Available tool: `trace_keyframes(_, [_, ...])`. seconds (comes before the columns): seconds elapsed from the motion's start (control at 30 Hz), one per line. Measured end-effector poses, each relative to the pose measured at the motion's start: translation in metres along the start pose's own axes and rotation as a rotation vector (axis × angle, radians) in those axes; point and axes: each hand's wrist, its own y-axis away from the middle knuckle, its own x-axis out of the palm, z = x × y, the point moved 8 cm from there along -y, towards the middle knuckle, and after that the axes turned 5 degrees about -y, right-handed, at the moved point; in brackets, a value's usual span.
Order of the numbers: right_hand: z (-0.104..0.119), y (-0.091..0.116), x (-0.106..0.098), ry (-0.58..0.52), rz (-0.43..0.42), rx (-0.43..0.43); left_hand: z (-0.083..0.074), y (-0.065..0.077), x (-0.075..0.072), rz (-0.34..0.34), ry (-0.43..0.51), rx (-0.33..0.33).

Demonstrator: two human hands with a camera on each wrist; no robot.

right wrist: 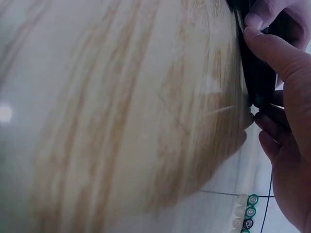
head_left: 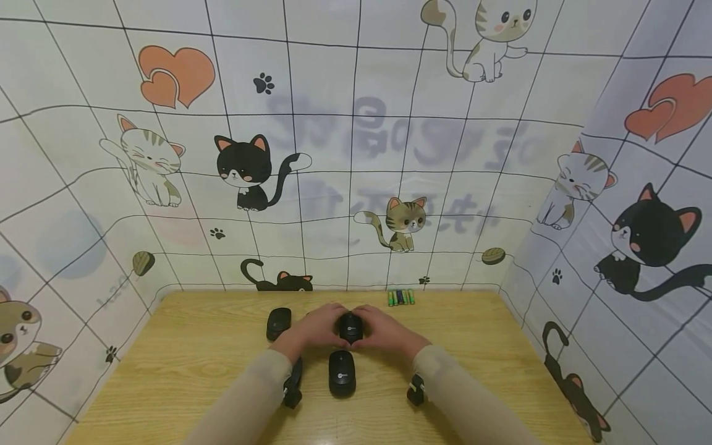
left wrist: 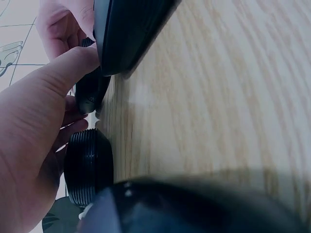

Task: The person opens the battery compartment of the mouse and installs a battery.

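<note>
Both hands hold one black computer mouse [head_left: 351,327] low at the wooden table, one from each side. My left hand [head_left: 321,326] curves round its left flank, and my right hand [head_left: 385,330] round its right. The thumbs come together at the mouse's near end. In the right wrist view the right fingers curl at the far end of the held mouse [right wrist: 260,77]. A second black mouse [head_left: 342,374] lies just nearer, below the hands. Left of the left hand sits another black mouse [head_left: 279,323], its ribbed side [left wrist: 83,167] showing in the left wrist view.
Several green batteries and a dark one [head_left: 401,297] stand in a row at the table's back edge. A dark rounded object [head_left: 296,371] is partly hidden by the left sleeve. Cat-printed cloth [head_left: 322,185] walls the wooden table [head_left: 183,352] at the back and sides.
</note>
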Motion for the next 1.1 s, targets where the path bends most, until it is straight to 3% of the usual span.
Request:
trace_keyframes(0.27, [-0.002, 0.000, -0.002, -0.036, -0.021, 0.002, 0.001, -0.002, 0.002, -0.008, -0.030, 0.002])
trace_keyframes(0.5, [0.000, 0.006, -0.009, -0.078, -0.045, 0.020, 0.001, 0.001, -0.002, -0.021, 0.021, -0.009])
trace_keyframes(0.9, [0.014, 0.024, -0.024, -0.102, -0.109, -0.044, -0.015, 0.012, -0.016, -0.044, 0.047, 0.012])
trace_keyframes(1.1, [0.024, 0.035, -0.029, -0.113, -0.144, -0.095, -0.028, 0.021, -0.023, -0.116, 0.057, 0.072])
